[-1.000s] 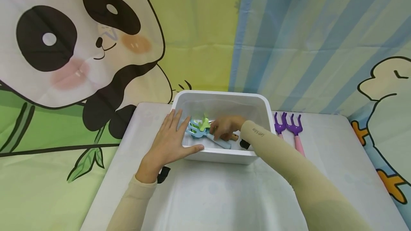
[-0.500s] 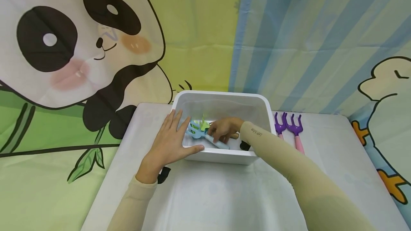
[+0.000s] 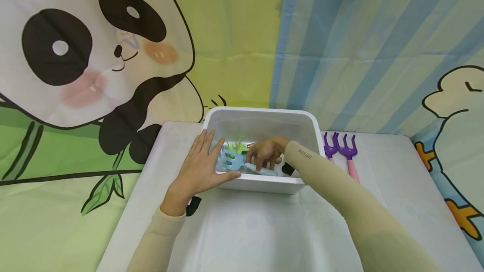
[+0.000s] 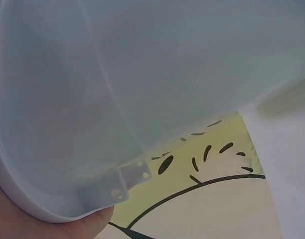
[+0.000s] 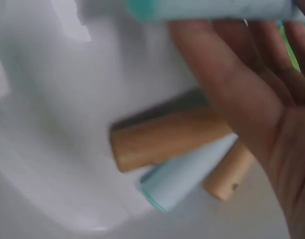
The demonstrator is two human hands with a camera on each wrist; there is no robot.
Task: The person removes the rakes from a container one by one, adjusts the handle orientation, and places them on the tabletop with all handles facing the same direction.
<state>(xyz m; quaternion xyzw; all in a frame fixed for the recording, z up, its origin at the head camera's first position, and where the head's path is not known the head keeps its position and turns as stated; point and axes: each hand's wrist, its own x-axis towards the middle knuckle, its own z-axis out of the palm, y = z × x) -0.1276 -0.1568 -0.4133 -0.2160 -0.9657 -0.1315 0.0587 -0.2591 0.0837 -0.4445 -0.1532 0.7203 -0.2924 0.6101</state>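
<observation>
My right hand (image 3: 266, 151) reaches down into a white bin (image 3: 261, 110) and pinches the pale blue handle of a toy garden fork (image 3: 231, 160). The fork's blue tines point left. In the right wrist view, the thumb presses along that blue handle (image 5: 217, 9). Beneath the hand lie a wooden handle (image 5: 167, 139), a second pale blue handle (image 5: 187, 174) and another wooden handle (image 5: 229, 172); their heads are hidden there. A green tool head (image 3: 237, 147) shows behind the blue fork. My left hand (image 3: 198, 163), fingers spread and straight, rests on the bin's left front rim.
Two purple forks with pink handles, a nearer one (image 3: 348, 151) and one beside the bin (image 3: 330, 150), lie on the white table (image 3: 249, 230) to the right. A printed curtain (image 3: 242, 45) hangs close behind the bin.
The blue fork has shifted slightly toward the bin's front and its handle has moved a little right under my right hand. More of the green tool head shows. My left hand stays put.
</observation>
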